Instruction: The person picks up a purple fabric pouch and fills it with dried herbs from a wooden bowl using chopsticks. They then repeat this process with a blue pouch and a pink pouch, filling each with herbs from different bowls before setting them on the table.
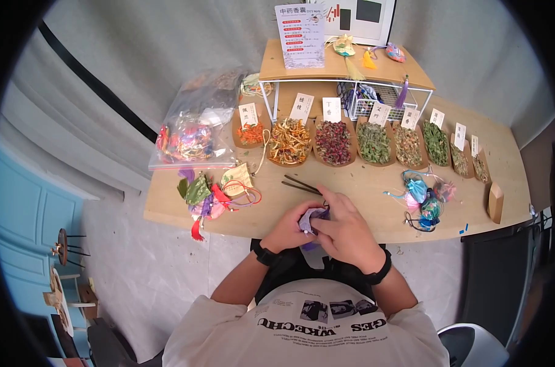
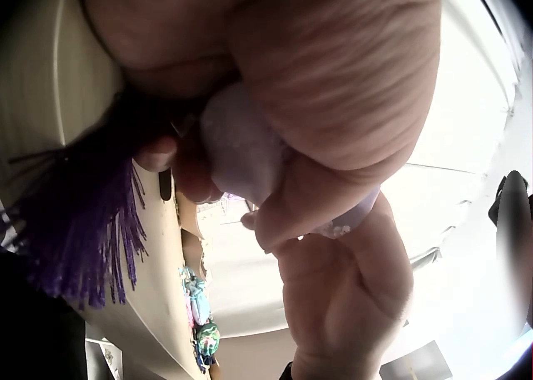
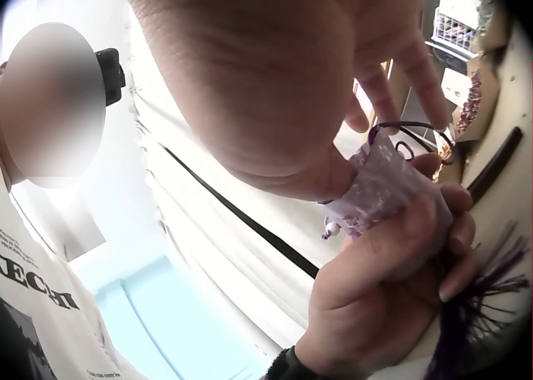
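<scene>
Left hand [image 1: 283, 229] grips crinkly lilac pouch [image 3: 387, 188]; right hand [image 1: 349, 235] touches rim [image 3: 343, 205]

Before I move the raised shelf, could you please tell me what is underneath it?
A white wire basket holding some blue and purple things. Label cards cover part of its front, hiding what lies behind them.

Poster [image 1: 300, 37]: "中药香囊"; card [image 1: 331, 109]: "丁香"; shirt [image 1: 320, 345] partly reads "WRECH".

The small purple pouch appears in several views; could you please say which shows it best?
The right wrist view, since it shows the pouch close, with its dark cord. The head view shows it small; the left wrist view, partly hidden.
</scene>
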Available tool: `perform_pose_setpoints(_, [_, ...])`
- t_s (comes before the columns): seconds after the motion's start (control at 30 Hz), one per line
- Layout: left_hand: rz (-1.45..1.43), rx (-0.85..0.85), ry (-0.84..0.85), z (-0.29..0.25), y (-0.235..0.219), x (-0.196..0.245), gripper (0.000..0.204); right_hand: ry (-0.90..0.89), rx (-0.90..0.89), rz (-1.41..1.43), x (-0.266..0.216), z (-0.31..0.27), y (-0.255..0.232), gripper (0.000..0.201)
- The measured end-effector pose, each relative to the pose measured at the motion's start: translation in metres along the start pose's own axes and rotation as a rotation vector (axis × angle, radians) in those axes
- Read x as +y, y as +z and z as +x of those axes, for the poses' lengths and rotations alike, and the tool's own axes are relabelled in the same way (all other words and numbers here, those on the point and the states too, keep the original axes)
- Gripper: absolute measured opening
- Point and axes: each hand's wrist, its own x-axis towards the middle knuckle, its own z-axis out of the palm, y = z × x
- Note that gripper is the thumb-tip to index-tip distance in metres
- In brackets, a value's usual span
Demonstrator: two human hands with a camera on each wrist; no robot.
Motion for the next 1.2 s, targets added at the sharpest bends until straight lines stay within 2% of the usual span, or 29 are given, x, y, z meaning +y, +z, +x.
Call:
perform_pose_setpoints(0.07, [0.072,-0.024,0.027,0.0,-0.001,0.005,0.068,0.075,-0.12,-0.05,0.0,-0.002,0.003,0.022])
perform_pose_setpoints(0.1, [0.074,-0.029,0.026,-0.001,-0.002,0.004,0.068,0.079,-0.115,-0.051,0.001,-0.005,0.006,0.022])
perform_pose_setpoints(0.17, [0.074,-0.014,-0.028,-0.002,-0.003,0.001,0.068,0.238,-0.15,0.012,0.004,-0.01,0.014,0.019])
perform_pose_setpoints(0.4, [0.018,-0.028,-0.048,0.0,-0.004,-0.001,0.067,0.248,-0.092,0.026,0.009,-0.012,0.016,0.02])
perform_pose_setpoints(0.5, [0.006,-0.037,-0.058,-0.001,-0.006,0.001,0.064,0.289,-0.119,0.135,0.01,-0.011,0.012,0.018])
perform_pose_setpoints(0.57, [-0.021,-0.058,-0.115,-0.001,-0.007,0.005,0.054,0.269,-0.127,0.115,0.013,-0.014,0.012,0.016])
perform_pose_setpoints(0.7, [-0.088,-0.063,-0.109,-0.001,-0.006,0.008,0.05,0.269,-0.139,0.06,0.011,-0.014,0.01,0.015])
perform_pose_setpoints(0.8, [-0.167,-0.086,-0.166,-0.001,-0.008,0.006,0.052,0.252,-0.157,0.03,0.008,-0.013,0.008,0.016])
perform_pose_setpoints(0.9, [-0.209,-0.118,-0.145,-0.001,-0.012,0.01,0.06,0.233,-0.109,0.035,0.007,-0.011,0.007,0.016])
perform_pose_setpoints(0.97, [-0.445,-0.179,-0.188,-0.003,-0.015,0.02,0.072,0.225,-0.042,0.125,0.002,-0.008,0.003,0.015])
perform_pose_setpoints(1.0, [-0.444,-0.18,-0.188,-0.005,-0.018,0.016,0.072,0.225,-0.041,0.125,0.0,-0.008,0.003,0.015])
perform_pose_setpoints(1.07, [-0.497,-0.225,-0.257,-0.009,-0.025,0.008,0.081,0.139,0.074,0.226,-0.002,-0.007,0.004,0.017])
perform_pose_setpoints(1.2, [-0.449,-0.251,-0.256,-0.012,-0.029,0.007,0.082,0.063,0.134,0.227,-0.004,-0.008,0.01,0.019])
